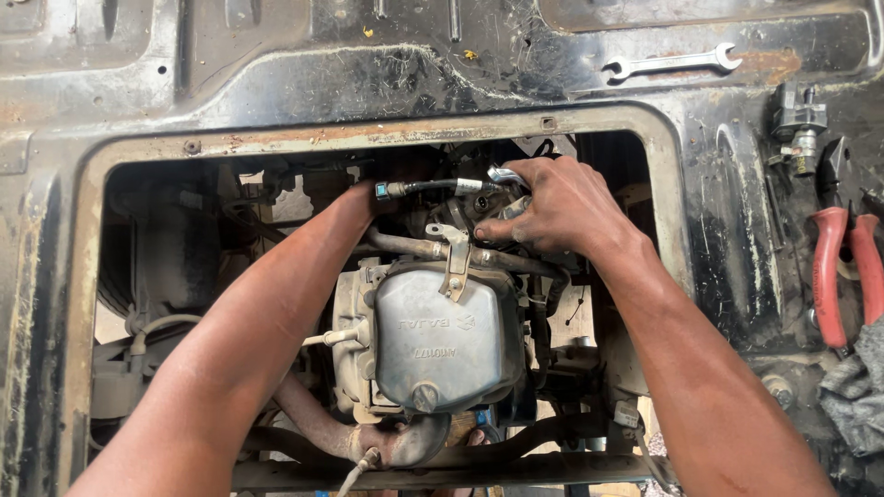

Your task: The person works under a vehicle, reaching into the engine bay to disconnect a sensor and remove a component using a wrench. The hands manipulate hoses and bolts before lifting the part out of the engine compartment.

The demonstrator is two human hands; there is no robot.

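You are reaching both arms down through the rusty-edged opening in the black metal floor, into the engine bay below. Your right hand is curling over the top of the engine, fingers bent and closing on a small shiny metal part just behind the grey engine cover; how tightly it is gripping, you cannot tell from here. Your left hand is pushing in deeper on the other side, and its fingers are hiding behind the hose and engine parts, so whether it is grasping anything cannot be told. A thin black hose with a blue-tipped fitting is running between your two hands, just beside the left wrist. A bent metal bracket is sitting on the pipe above the cover. Up on the floor panel, a silver spanner is lying well apart from you, and red-handled pliers are resting at the right edge, beside a grey rag.
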